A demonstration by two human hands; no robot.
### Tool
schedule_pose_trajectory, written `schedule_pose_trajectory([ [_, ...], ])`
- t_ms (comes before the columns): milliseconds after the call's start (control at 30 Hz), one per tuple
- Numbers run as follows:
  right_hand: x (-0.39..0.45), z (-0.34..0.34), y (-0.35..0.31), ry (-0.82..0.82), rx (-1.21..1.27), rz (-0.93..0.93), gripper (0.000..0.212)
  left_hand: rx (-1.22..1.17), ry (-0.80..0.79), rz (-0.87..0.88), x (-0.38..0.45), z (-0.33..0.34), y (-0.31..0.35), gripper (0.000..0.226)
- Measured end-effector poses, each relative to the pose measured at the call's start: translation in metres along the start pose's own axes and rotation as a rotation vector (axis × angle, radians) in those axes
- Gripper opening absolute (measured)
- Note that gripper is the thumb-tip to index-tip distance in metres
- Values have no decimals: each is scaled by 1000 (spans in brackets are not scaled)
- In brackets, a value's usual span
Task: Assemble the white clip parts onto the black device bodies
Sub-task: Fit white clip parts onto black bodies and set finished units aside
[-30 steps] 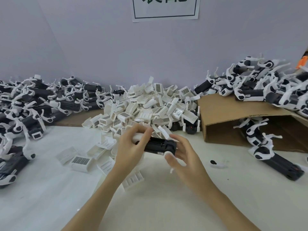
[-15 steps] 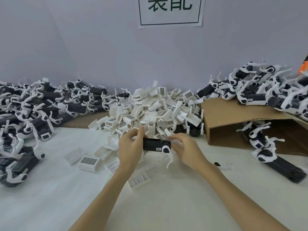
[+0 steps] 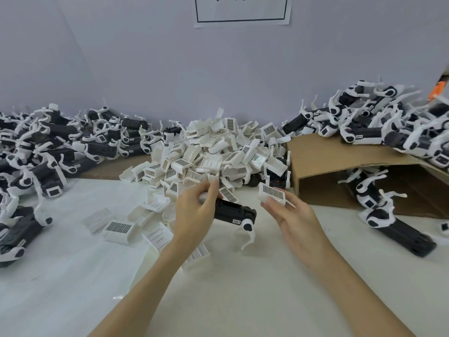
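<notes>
My left hand grips the left end of a black device body, held level above the table, with a white curved arm hanging from its right end. To its right, my right hand pinches a white clip part with a barcode label facing up, apart from the body. Behind both hands lies a big heap of white clip parts.
Piles of black-and-white devices lie at the left and on a cardboard box at the right. More devices lie by the box's open side. Loose clips are scattered left of my hands. A wall stands behind.
My right hand let go of the device's right end, moved right and now holds a white clip part. My left hand keeps hold of the black body.
</notes>
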State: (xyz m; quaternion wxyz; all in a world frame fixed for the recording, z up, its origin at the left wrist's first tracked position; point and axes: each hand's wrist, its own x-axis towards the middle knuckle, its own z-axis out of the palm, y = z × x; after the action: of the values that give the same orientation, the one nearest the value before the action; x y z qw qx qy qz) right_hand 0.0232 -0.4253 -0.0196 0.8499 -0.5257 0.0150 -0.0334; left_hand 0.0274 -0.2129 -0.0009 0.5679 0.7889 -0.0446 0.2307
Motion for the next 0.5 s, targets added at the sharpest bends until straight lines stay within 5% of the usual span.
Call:
schedule_pose_trajectory([
  [167, -2, 2, -6, -5, 38, 38, 45, -33, -51, 27, -4, 2, 0, 65],
  [267, -6, 6, -2, 51, 47, -10, 32, -48, -87, 52, -7, 4, 1, 69],
  [500, -19, 20, 0, 109, -260, -187, 53, 8, -100, 125, -10, 8, 2, 66],
])
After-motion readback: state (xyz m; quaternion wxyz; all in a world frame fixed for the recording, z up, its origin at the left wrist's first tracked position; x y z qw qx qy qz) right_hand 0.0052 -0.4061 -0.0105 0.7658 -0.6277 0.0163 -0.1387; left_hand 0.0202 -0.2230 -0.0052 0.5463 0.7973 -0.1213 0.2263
